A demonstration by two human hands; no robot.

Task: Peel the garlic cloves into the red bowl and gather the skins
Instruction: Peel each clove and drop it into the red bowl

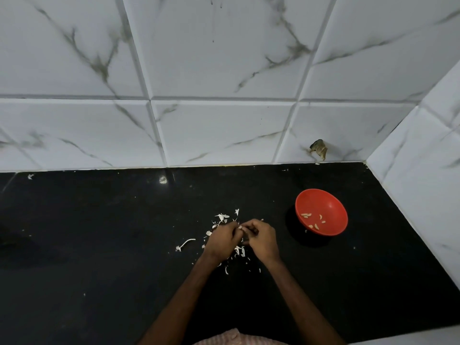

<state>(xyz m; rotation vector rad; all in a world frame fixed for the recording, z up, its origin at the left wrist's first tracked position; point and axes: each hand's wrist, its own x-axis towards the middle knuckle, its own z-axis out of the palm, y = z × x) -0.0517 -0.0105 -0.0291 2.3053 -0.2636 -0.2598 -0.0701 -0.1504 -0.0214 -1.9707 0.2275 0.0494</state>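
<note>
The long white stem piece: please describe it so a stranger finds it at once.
On the black stone counter, look left of the person's left hand. The long white stem piece lies alone there; unlike the small skin flakes, it is one thin curved strip.

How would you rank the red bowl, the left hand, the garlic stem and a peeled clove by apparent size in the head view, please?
1. red bowl
2. left hand, pinching a garlic clove
3. garlic stem, long but thin
4. peeled clove
All lie about equally far, so the order seems safe.
</note>
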